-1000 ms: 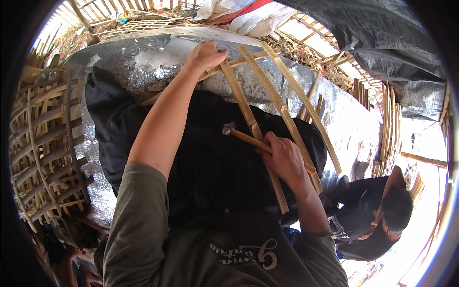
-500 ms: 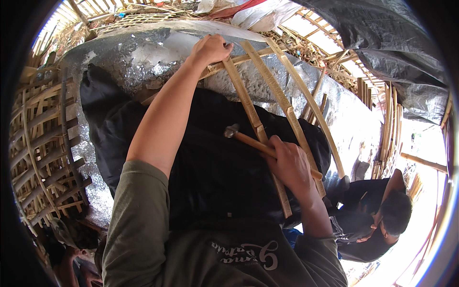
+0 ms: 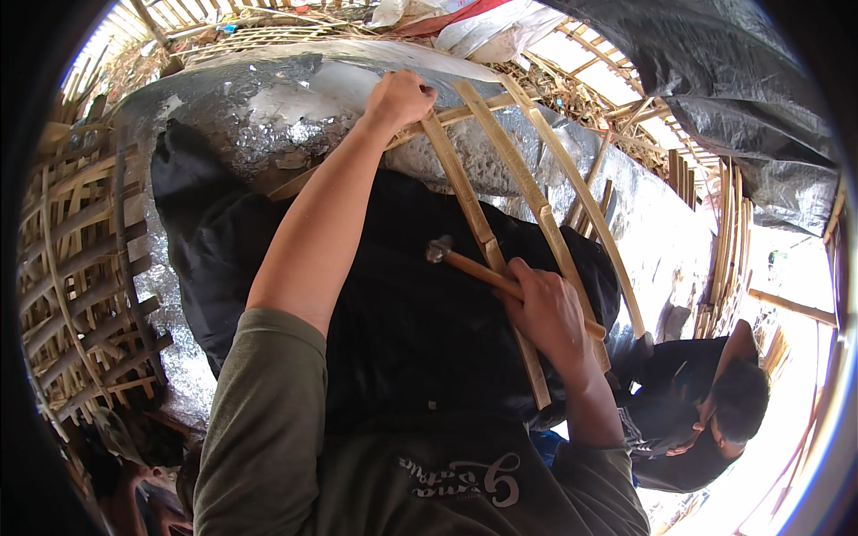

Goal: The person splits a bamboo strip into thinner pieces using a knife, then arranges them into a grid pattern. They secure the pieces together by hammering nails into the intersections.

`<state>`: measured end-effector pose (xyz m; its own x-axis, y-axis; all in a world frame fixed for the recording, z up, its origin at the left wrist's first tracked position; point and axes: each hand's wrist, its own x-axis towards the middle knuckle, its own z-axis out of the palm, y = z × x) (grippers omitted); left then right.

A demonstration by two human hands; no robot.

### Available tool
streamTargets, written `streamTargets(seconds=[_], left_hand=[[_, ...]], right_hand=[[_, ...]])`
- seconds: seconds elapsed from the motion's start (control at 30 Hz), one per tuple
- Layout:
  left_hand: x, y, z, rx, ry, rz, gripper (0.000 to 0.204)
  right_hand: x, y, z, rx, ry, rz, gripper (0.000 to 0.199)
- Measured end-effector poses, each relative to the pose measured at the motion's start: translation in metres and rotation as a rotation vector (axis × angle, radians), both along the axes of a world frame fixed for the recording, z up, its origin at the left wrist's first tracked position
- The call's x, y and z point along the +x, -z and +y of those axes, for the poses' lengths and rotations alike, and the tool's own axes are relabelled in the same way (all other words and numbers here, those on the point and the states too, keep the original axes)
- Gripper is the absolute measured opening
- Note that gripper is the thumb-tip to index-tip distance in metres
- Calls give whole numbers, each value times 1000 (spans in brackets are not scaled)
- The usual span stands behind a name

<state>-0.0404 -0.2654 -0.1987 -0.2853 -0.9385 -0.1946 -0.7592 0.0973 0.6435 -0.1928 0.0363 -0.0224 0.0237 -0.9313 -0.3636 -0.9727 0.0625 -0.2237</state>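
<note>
My right hand (image 3: 547, 308) is wrapped around the wooden handle of a hammer (image 3: 483, 272), its metal head pointing left over the black cloth on my legs (image 3: 384, 304). Three long bamboo slats lie side by side: a left slat (image 3: 458, 179), a middle slat (image 3: 514, 165) and a right slat (image 3: 581, 192). Their far ends meet a bamboo crosspiece (image 3: 452, 116). At the far end of the left slat, my left hand (image 3: 399, 98) is closed with curled fingers; what lies inside them is hidden. The left slat's near part passes under my right hand.
A woven bamboo lattice (image 3: 85, 286) stands at the left. Shiny grey sheeting (image 3: 259, 107) spreads beyond my legs. Another person (image 3: 706, 402) sits at the right, near upright bamboo strips (image 3: 728, 232). A dark tarp (image 3: 742, 107) hangs at the upper right.
Hardly anything differs. Both hands, the hammer and the slats appear shifted very slightly right and down; each hand keeps its closed shape.
</note>
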Motion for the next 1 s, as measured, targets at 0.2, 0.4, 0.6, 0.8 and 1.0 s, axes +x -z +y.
streamTargets(seconds=[0.2,0.4,0.6,0.8,1.0], left_hand=[[0,4,1,-34,-8,11,47],[-5,16,-4,-47,33,-6,45],[-7,28,-1,-137,37,88,40],[-8,31,-7,-80,35,51,43],[1,3,6,38,-13,128,43]], right_hand=[[1,3,2,25,-8,46,24],[1,-13,4,-105,72,38,20],[2,-6,-35,-348,147,-282,22],[20,29,-90,-356,204,-307,22],[29,41,-101,-286,213,-206,20]])
